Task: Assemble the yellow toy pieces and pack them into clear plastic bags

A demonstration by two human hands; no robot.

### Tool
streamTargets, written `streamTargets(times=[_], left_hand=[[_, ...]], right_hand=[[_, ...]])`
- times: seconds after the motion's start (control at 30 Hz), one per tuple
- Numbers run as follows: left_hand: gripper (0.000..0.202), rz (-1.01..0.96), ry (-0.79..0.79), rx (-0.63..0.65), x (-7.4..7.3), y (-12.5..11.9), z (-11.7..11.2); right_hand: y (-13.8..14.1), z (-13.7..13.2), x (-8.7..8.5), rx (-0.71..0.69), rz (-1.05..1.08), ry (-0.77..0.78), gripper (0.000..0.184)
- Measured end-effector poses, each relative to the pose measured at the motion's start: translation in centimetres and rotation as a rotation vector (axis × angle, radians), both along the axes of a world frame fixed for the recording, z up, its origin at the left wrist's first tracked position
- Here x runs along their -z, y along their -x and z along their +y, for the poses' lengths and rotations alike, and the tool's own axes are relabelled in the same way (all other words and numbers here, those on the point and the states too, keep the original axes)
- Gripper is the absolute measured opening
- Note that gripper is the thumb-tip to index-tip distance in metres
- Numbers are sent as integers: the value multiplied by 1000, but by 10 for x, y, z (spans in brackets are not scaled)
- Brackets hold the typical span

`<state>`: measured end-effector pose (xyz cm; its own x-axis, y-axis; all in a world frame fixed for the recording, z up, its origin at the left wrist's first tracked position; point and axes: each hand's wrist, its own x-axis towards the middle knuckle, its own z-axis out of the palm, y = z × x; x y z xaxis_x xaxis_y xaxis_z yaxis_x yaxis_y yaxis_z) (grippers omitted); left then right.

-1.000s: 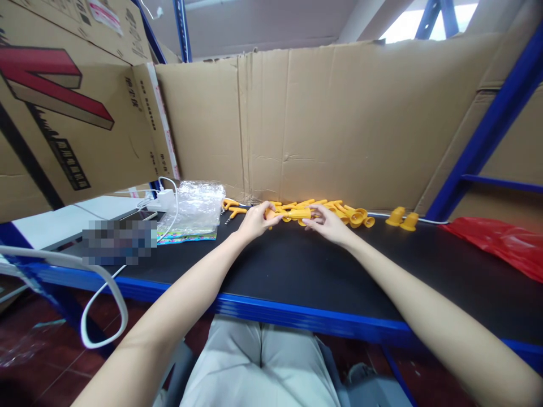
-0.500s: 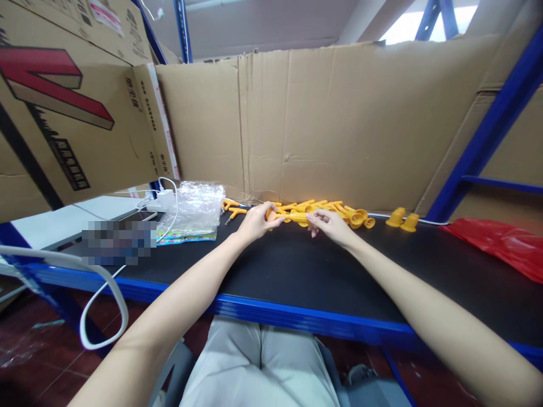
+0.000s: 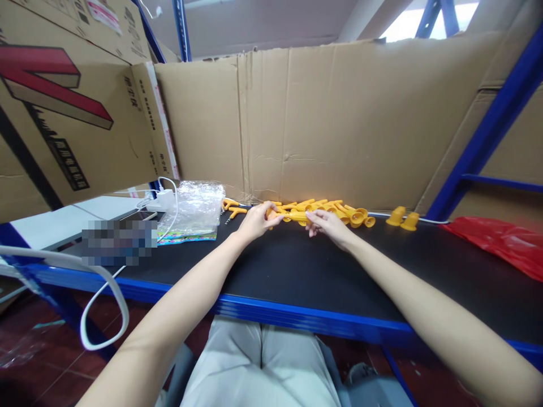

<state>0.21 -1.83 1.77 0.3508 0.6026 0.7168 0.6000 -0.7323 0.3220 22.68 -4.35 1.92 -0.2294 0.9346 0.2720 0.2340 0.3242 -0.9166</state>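
From my end, I have the left hand (image 3: 253, 221) pinching the left end of a yellow piece (image 3: 296, 216) between thumb and fingers, while the right hand (image 3: 331, 226) pinches its right end between thumb and forefinger, the other fingers curled beneath. The piece lies roughly level between them, near the rear edge of the black worktop (image 3: 292, 271) and left of its middle, just in front of the pile of yellow parts (image 3: 358, 216). What the left fingers cover, I can't make out.

To do this well, I'd keep the left hand as the steady anchor and let the right do the fine work, both ends in one line so nothing bends or slips sideways. A light fingertip pinch should be enough; I'd judge squeezing harder only hides the join. I'd also keep the knuckles off the pile, since those parts look apt to roll.

Against the picture one second back, the right fingers, then spread loosely around the piece's wider end, have closed to a pinch. The left hand has hardly shifted, and the two yellow cups (image 3: 396, 216) toward the worktop's right rear corner stand where they were.
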Motion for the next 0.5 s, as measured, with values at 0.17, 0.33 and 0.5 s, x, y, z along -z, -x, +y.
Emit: streamTargets(times=[0.17,0.33,0.5], left_hand=[[26,3,2,5,0,1,1],[25,-2,4,16,1,2,2],[25,-1,11,15,0,2,1]], right_hand=[[1,0,1,-10,23,17,39],[1,-2,1,-11,12,33,38],[1,-1,1,-19,27,42,38]])
